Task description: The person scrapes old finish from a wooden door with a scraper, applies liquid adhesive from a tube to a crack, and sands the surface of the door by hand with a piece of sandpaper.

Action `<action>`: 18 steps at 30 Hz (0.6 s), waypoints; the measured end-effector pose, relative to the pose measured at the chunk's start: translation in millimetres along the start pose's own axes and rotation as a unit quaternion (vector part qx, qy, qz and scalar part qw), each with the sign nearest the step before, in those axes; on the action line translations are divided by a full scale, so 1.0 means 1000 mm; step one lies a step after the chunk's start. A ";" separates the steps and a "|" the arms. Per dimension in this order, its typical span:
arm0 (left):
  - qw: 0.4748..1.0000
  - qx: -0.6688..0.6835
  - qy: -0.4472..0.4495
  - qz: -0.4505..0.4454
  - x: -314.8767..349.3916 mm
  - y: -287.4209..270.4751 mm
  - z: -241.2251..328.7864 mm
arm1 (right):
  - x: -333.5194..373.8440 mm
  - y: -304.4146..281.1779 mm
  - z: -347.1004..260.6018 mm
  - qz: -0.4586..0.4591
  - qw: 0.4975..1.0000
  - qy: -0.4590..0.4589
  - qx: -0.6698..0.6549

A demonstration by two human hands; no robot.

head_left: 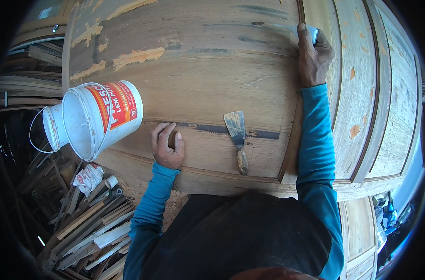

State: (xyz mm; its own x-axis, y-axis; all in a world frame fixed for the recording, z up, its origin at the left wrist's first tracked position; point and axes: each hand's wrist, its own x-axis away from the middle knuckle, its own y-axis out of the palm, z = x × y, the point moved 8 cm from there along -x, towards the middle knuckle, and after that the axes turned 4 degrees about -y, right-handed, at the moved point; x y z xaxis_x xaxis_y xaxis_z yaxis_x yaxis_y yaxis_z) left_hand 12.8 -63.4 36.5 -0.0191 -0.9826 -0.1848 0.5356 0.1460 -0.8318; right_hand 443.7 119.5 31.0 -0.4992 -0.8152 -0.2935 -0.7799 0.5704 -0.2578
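Observation:
My right hand (pixel 315 60) reaches to the far right of the wooden door panel (pixel 212 86). Its fingers are closed round a white-and-blue handled tool (pixel 313 33) whose working end I cannot make out clearly. Fingers bent and apart, my left hand (pixel 168 147) rests on the panel's near part and holds nothing. Beside its fingertips runs a dark, thin saw blade (pixel 263 134) with fine teeth along one edge. A putty knife (pixel 235 126) with a stained blade and a worn handle lies across that strip, between my two hands.
A white bucket (pixel 136 105) with a red label stands left of my left hand, with a smaller white pail (pixel 51 128) at its outer end. Orange putty patches (pixel 140 57) mark the wood. Stacked timber offcuts (pixel 112 233) fill the lower left. Another panelled door (pixel 359 228) is at lower right.

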 end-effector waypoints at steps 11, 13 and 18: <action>1.000 -0.010 0.014 0.010 -0.001 -0.001 0.002 | -0.001 0.003 0.000 -0.006 1.000 -0.001 -0.011; 1.000 -0.010 0.014 0.010 -0.001 0.000 0.003 | -0.001 0.003 0.001 -0.004 1.000 -0.001 -0.013; 1.000 -0.010 0.007 0.006 0.000 0.000 0.001 | 0.000 0.001 0.000 0.001 1.000 -0.007 -0.008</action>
State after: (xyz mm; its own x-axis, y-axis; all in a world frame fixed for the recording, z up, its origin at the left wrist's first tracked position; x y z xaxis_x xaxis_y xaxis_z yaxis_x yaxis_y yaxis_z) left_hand 13.4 -63.3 37.2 -0.0248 -0.9791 -0.2019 0.5195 0.1600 -0.8394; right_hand 443.2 120.5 30.4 -0.4965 -0.8121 -0.3066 -0.7847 0.5709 -0.2415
